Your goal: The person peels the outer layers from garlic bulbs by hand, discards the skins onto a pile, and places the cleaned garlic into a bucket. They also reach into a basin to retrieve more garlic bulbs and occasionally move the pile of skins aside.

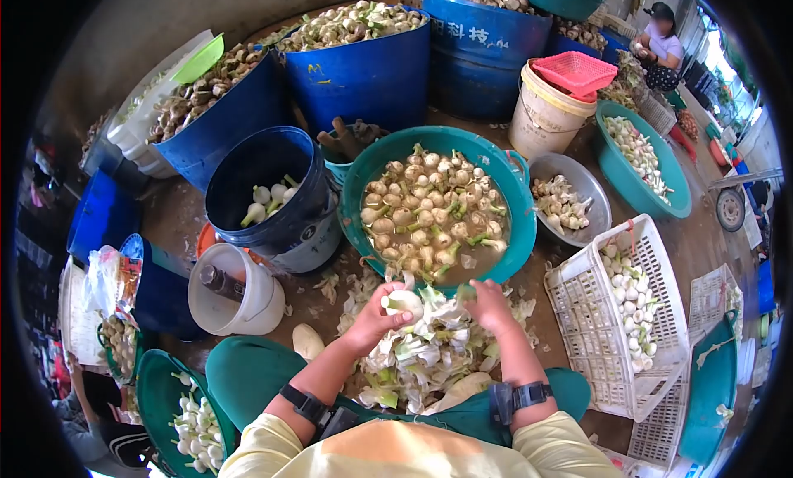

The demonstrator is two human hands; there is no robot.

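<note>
My left hand is wrapped round a peeled white garlic bulb, thumb across its lower edge. My right hand is closed just to the right of it, its fingertips blurred beside a small greenish bit; I cannot tell what they pinch. Below both hands lies a heap of pale garlic skins between my knees. Right beyond the hands stands a green basin, where several unpeeled garlic bulbs sit in murky water.
A dark blue bucket with white bulbs and a white bucket stand left. On the right are a metal bowl and a white crate of bulbs. Large blue tubs line the back; a person sits far right.
</note>
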